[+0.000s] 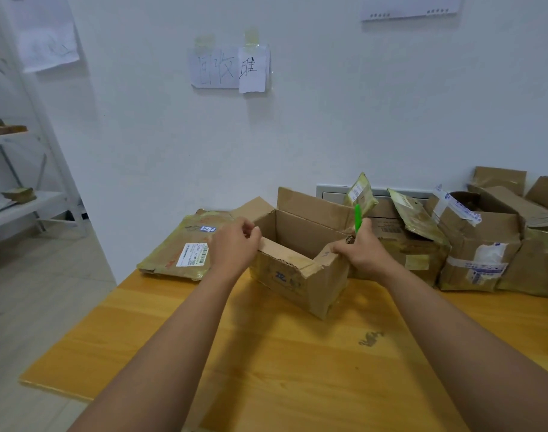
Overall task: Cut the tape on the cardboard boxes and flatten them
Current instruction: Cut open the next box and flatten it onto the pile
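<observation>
Open box: a brown cardboard box (300, 263) stands on the wooden table (266, 369), top open, flaps raised at the far side; its near wall is torn and creased along the top edge.
Left hand: the left hand (232, 247) grips the box's near-left top corner; the fingers are curled over the rim, thumb side toward the box, pinching the cardboard edge.
Right hand: the right hand (361, 251) grips the box's near-right top corner, fingers curled round the cardboard; the same hand holds a green cutter (357, 218), which stands upright above the knuckles.
Cutter blade: cannot tell whether a blade is out; only the green body shows.
Box position: between the two hands, its rim directly under the fingertips of both, its base on the table below them.
Flattened box: a flattened box (185, 247) with yellowed tape and a white label lies on the table just left of the left fingers, at the table's far-left corner.
Waiting boxes: a cluster of taped boxes (478, 244) stands beyond and right of the right fingers, against the wall.
Wall: paper notes (230, 68) are taped up, high above both hands.
Shelving: a white rack (26, 182) stands far left of the left hand.
</observation>
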Action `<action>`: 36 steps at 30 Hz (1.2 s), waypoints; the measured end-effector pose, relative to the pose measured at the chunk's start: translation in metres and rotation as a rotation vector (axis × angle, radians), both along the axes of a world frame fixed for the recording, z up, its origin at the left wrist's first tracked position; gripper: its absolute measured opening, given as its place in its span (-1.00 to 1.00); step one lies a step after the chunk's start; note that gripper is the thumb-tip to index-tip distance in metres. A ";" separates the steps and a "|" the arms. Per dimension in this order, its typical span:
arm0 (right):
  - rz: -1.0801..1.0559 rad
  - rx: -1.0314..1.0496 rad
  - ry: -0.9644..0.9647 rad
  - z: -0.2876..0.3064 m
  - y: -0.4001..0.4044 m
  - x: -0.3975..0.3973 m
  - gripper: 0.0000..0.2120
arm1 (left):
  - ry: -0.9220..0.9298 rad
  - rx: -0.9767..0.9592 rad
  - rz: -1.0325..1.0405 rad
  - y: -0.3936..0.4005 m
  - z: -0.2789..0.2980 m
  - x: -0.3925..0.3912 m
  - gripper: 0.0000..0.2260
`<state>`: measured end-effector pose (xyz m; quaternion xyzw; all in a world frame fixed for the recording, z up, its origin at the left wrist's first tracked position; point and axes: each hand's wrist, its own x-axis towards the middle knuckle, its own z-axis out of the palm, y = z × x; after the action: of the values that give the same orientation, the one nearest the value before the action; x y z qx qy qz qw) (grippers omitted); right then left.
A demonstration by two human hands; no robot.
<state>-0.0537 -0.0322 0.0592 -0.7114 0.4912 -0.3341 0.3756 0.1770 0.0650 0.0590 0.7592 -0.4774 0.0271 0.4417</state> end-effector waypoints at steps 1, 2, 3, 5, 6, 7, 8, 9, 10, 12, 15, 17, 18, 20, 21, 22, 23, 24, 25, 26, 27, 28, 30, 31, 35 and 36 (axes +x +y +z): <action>-0.021 -0.013 -0.012 -0.002 0.001 0.001 -0.42 | 0.012 -0.025 0.008 -0.001 -0.002 -0.001 -0.83; -0.048 -0.032 -0.028 -0.005 0.002 0.002 -0.45 | 0.025 -0.047 0.016 -0.002 -0.006 -0.003 -0.82; -0.077 -0.048 -0.049 -0.007 0.004 0.003 -0.47 | 0.037 -0.068 0.029 -0.003 -0.009 -0.006 -0.80; -0.121 -0.056 -0.108 -0.015 0.009 0.003 -0.46 | 0.144 -0.108 0.043 -0.003 -0.013 -0.010 -0.66; -0.140 -0.041 -0.143 -0.020 0.012 0.002 -0.44 | 0.250 -0.131 0.022 -0.003 -0.013 -0.011 -0.55; -0.153 -0.014 -0.183 -0.024 0.015 0.001 -0.42 | 0.370 -0.156 -0.013 -0.001 -0.012 -0.011 -0.43; -0.160 0.022 -0.224 -0.030 0.019 0.000 -0.42 | 0.481 -0.171 -0.043 0.000 -0.011 -0.012 -0.32; -0.159 0.065 -0.262 -0.035 0.022 -0.001 -0.44 | 0.577 -0.176 -0.062 0.001 -0.010 -0.014 -0.28; -0.151 0.108 -0.299 -0.040 0.025 -0.003 -0.49 | 0.674 -0.173 -0.069 0.002 -0.008 -0.017 -0.30; -0.121 0.171 -0.354 -0.048 0.028 -0.005 -0.59 | 0.850 -0.137 -0.074 0.002 -0.008 -0.020 -0.44; -0.048 0.192 -0.348 -0.052 0.032 -0.007 -0.57 | 0.886 -0.004 -0.169 -0.001 -0.019 -0.015 -0.63; 0.005 0.179 -0.318 -0.054 0.034 -0.008 -0.51 | 0.886 0.038 -0.248 -0.005 -0.026 -0.012 -0.60; 0.020 0.168 -0.318 -0.055 0.035 -0.009 -0.48 | 0.892 0.027 -0.258 -0.006 -0.025 -0.013 -0.60; 0.020 0.144 -0.347 -0.051 0.036 -0.011 -0.42 | 0.876 -0.018 -0.231 -0.006 -0.022 -0.014 -0.58; 0.006 0.122 -0.371 -0.048 0.036 -0.011 -0.41 | 0.838 -0.032 -0.198 -0.005 -0.020 -0.014 -0.54; -0.018 0.075 -0.374 -0.044 0.035 -0.011 -0.43 | 0.791 -0.037 -0.161 -0.004 -0.017 -0.012 -0.50; -0.054 0.017 -0.356 -0.040 0.034 -0.010 -0.47 | 0.746 -0.031 -0.121 -0.003 -0.015 -0.009 -0.46; -0.090 -0.030 -0.344 -0.035 0.034 -0.009 -0.52 | 0.718 -0.026 -0.087 -0.002 -0.014 -0.005 -0.43; -0.120 -0.053 -0.353 -0.031 0.033 -0.007 -0.57 | 0.705 -0.015 -0.062 -0.001 -0.012 -0.001 -0.42; -0.126 -0.066 -0.378 -0.028 0.031 -0.007 -0.59 | 0.691 -0.013 -0.042 0.001 -0.008 0.002 -0.41; -0.107 -0.065 -0.425 -0.023 0.033 -0.006 -0.59 | 0.677 0.002 -0.026 0.003 -0.004 0.006 -0.43; -0.064 -0.055 -0.471 -0.019 0.035 -0.006 -0.59 | 0.668 0.014 -0.022 0.005 0.001 0.008 -0.45; 0.053 -0.032 -0.510 -0.011 0.040 -0.011 -0.59 | 0.694 0.039 -0.040 0.009 0.011 0.017 -0.47; 0.105 -0.026 -0.500 -0.009 0.043 -0.014 -0.60 | 0.731 0.035 -0.063 0.012 0.016 0.019 -0.51; 0.124 -0.020 -0.410 -0.005 0.046 -0.019 -0.45 | 0.891 -0.025 -0.215 0.028 0.034 0.021 -0.58; 0.066 -0.051 -0.370 -0.003 0.045 -0.018 -0.48 | 0.892 -0.035 -0.260 0.031 0.037 0.020 -0.54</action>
<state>-0.0721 0.0132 0.0557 -0.6630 0.3813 -0.4591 0.4520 0.1974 0.0960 0.0956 0.6231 -0.3315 -0.3494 0.6163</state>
